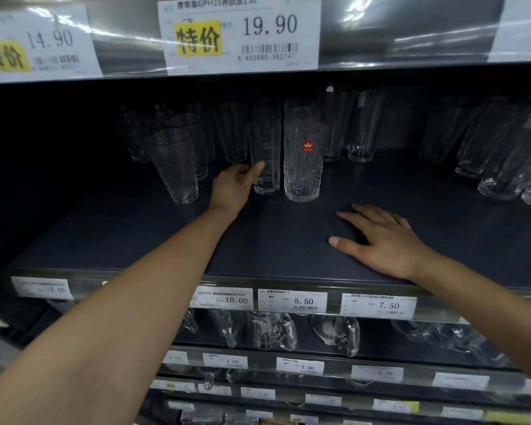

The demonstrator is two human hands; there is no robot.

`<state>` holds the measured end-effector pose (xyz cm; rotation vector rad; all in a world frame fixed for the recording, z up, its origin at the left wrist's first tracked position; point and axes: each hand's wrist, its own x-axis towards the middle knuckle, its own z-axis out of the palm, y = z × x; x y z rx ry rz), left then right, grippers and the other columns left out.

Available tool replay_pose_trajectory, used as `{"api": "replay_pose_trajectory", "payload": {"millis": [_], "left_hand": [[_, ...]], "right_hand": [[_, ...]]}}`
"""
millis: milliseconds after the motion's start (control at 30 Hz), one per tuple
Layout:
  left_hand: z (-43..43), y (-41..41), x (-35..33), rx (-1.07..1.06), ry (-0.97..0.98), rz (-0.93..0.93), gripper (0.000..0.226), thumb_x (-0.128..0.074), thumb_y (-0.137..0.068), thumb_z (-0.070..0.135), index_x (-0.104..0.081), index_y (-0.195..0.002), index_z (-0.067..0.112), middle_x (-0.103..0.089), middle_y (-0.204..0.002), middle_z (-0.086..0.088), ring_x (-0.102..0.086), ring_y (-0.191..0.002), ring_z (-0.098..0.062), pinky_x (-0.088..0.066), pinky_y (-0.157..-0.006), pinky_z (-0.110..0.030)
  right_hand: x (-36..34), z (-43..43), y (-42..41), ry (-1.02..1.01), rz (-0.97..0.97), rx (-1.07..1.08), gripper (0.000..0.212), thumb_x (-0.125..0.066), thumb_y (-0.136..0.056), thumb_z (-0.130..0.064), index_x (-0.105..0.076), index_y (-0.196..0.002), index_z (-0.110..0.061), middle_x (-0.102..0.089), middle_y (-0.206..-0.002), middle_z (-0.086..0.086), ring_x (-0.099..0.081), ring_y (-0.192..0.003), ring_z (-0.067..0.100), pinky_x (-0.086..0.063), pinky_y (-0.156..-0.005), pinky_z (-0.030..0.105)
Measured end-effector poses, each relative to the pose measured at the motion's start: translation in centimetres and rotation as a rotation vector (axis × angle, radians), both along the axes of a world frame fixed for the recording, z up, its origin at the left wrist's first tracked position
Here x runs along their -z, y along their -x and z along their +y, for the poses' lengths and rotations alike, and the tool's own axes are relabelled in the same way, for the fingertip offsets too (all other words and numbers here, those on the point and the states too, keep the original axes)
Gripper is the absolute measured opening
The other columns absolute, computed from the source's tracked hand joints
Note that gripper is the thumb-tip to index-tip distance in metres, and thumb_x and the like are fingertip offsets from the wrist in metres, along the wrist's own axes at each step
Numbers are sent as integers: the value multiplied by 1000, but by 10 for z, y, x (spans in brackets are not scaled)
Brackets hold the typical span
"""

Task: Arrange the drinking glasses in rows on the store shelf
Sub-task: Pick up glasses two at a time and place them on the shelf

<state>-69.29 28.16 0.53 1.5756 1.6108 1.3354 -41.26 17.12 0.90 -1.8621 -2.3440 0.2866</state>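
Observation:
On the dark shelf (288, 240) stand several clear drinking glasses. My left hand (233, 187) reaches deep into the shelf and grips a tall plain glass (267, 161) near its base, thumb against its front. Right beside it stands a textured glass with a red sticker (303, 164). A tapered textured glass (174, 165) stands further left, in front of several more. My right hand (377, 237) lies flat, palm down with fingers spread, on the bare shelf surface near the front edge.
Tall glasses (364, 127) stand at the back centre, and another group (503, 154) crowds the right end. The upper shelf's edge with price tags (239, 32) hangs overhead. Glass mugs (273, 331) fill the shelf below, under price labels (292, 300).

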Motion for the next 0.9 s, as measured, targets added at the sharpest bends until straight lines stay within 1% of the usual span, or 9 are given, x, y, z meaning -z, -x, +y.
{"api": "replay_pose_trajectory", "payload": {"millis": [133, 200, 300, 367, 467, 533, 600, 767, 900], "left_hand": [[-15, -1, 0, -55, -1, -88, 32, -59, -94, 49, -63, -93, 17, -68, -86, 2, -70, -74, -17, -60, -78, -37], [-26, -1, -1, -61, 27, -134, 25, -54, -100, 38, -59, -97, 14, -68, -92, -6, -68, -74, -18, -59, -75, -33], [-53, 1, -6, 34, 110, -132, 15, -49, -103, 13, -58, -110, 4, -62, -103, -15, -64, -83, -17, -54, -74, -18], [-75, 2, -11, 82, 151, -79, 12, -49, -102, 6, -60, -103, 8, -62, -104, -13, -63, -94, -20, -53, -82, -22], [-110, -2, -19, 127, 170, 7, 22, -52, -98, 0, -63, -91, 17, -65, -98, -9, -64, -99, -24, -51, -95, -37], [-132, -10, -25, 160, 173, 23, 20, -54, -97, 1, -65, -94, 18, -67, -96, -9, -65, -99, -27, -51, -98, -41], [-151, -22, -33, 194, 155, -2, 17, -57, -97, 5, -66, -95, 19, -70, -100, -11, -68, -102, -28, -53, -96, -40], [-184, -66, -49, 308, 49, -143, 17, -58, -97, 7, -68, -98, 20, -73, -100, 1, -71, -98, -15, -58, -87, -29], [-199, -118, -60, 467, 5, -235, 19, -57, -96, 4, -69, -99, 19, -74, -99, 4, -72, -93, -11, -60, -82, -28]], "right_hand": [[-1, 0, 0, -7, 60, 10, 74, -40, -85, -75, -31, -151, -40, -20, -163, -8, -13, -150, 14, -7, -119, 38], [-3, 0, -1, -14, 103, 20, 72, -46, -86, -71, -36, -149, -38, -23, -162, -7, -17, -149, 15, -9, -119, 37], [-3, 1, -2, -28, 152, 27, 66, -50, -89, -65, -41, -147, -35, -29, -160, -6, -21, -148, 16, -12, -118, 37], [-3, 1, -4, -27, 182, 27, 62, -55, -90, -60, -46, -145, -32, -32, -158, -4, -25, -147, 17, -15, -117, 36], [-11, -1, -9, 70, 411, 74, 49, -65, -89, -48, -60, -133, -28, -47, -149, -5, -40, -138, 15, -29, -110, 26], [-26, -11, -15, 181, 648, 98, 35, -69, -89, -39, -69, -121, -26, -61, -130, -10, -53, -123, 10, -36, -94, 15], [-42, -29, -24, 208, 785, 82, 27, -70, -89, -34, -72, -114, -25, -68, -116, -13, -59, -114, 4, -38, -89, 10], [-64, -101, -60, 52, 968, 186, 22, -69, -90, -32, -72, -111, -34, -71, -108, -20, -62, -103, -10, -43, -87, 10], [-61, -174, -94, -115, 1035, 362, 23, -68, -91, -23, -71, -112, -30, -73, -108, -19, -64, -101, -9, -48, -79, 6]]}}
